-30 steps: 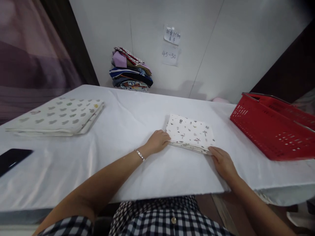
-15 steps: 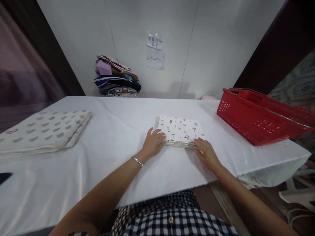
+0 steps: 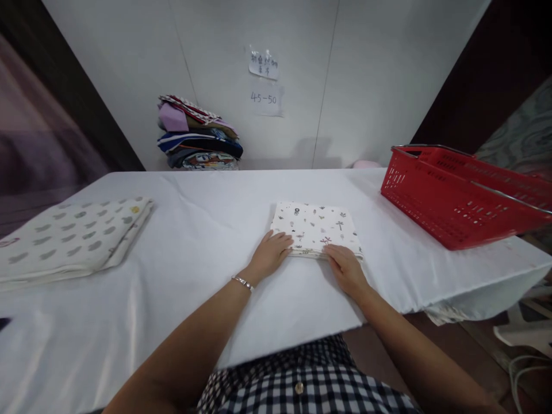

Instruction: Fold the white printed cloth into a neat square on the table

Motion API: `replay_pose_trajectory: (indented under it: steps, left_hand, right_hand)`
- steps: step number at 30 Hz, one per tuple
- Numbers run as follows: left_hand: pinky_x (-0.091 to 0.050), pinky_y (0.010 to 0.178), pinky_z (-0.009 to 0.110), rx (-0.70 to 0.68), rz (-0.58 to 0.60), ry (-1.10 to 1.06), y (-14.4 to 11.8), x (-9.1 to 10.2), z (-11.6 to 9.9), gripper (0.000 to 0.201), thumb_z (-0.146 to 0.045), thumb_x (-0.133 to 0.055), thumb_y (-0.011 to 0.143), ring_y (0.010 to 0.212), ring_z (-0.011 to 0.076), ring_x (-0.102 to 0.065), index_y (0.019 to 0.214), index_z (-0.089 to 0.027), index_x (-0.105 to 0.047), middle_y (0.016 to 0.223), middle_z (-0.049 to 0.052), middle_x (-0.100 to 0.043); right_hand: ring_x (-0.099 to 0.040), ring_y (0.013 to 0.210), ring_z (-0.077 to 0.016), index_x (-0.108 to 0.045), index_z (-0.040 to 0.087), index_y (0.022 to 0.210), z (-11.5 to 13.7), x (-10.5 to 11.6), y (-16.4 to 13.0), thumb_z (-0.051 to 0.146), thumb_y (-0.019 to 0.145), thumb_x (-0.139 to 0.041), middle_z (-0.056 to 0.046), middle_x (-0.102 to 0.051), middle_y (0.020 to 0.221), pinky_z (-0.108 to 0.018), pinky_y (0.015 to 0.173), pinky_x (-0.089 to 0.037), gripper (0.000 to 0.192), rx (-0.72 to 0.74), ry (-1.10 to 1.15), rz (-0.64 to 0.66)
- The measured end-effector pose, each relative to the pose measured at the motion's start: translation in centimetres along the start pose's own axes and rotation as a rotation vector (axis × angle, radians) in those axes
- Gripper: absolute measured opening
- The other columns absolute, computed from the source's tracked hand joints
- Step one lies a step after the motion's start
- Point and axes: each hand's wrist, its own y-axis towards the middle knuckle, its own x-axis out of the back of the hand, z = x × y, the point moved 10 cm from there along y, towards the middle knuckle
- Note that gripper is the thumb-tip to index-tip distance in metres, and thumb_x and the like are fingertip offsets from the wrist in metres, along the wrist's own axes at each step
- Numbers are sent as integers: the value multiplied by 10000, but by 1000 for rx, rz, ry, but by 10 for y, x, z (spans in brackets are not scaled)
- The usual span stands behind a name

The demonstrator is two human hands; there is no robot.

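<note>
Both hands are resting on the near edge of a small folded printed cloth point(image 3: 317, 227) lying at the middle of the white table point(image 3: 215, 230). The left hand point(image 3: 271, 254) is lying flat at its 7 o'clock corner, fingers loosely spread on the fabric; the right hand point(image 3: 345, 267) is pressing palm-down at 5 o'clock — neither is pinching anything. A red basket point(image 3: 457, 201) is sitting at 3 o'clock, a larger folded blanket point(image 3: 73, 236) at 9 o'clock — and a stack of clothes point(image 3: 196, 135) is leaning against the wall at 11 o'clock.
</note>
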Motion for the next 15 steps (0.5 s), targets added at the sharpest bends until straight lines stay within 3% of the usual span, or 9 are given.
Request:
replay_pose_trajectory:
  steps: [4, 9, 12, 15]
  left_hand:
    - [-216, 1094, 421, 3, 6, -5, 0, 0, 1, 319, -318, -349, 933, 1233, 164, -429, 1182, -253, -538, 1268, -11, -555]
    - [-211, 1097, 440, 13, 14, -17, 1, 0, 3, 327, -315, -344, 931, 1232, 168, -435, 1182, -256, -546, 1274, 1, -550]
    - [-221, 1090, 456, 8, 10, -17, 2, -1, 5, 329, -333, -349, 928, 1229, 180, -440, 1175, -258, -553, 1270, 4, -553]
    - [-230, 1081, 472, -4, -1, -21, 2, -2, 7, 330, -343, -357, 923, 1231, 191, -438, 1182, -269, -548, 1270, 4, -554]
  right_hand:
    - [-574, 1015, -223, -641, 232, 1020, -37, 29, -11, 255, 849, -477, -54, -663, 1042, -464, 957, -366, 238, -194, 16, -189]
    - [-582, 957, -220, -658, 198, 960, -97, 56, -52, 358, 788, -531, -73, -659, 1001, -411, 863, -447, 268, -555, 258, -450]
    - [-592, 872, -209, -659, 183, 926, -112, 53, -65, 356, 752, -557, -73, -657, 954, -379, 781, -473, 266, -693, 358, -463]
    - [-584, 866, -196, -656, 195, 918, -110, 48, -61, 323, 739, -568, -62, -644, 952, -342, 742, -475, 237, -654, 426, -436]
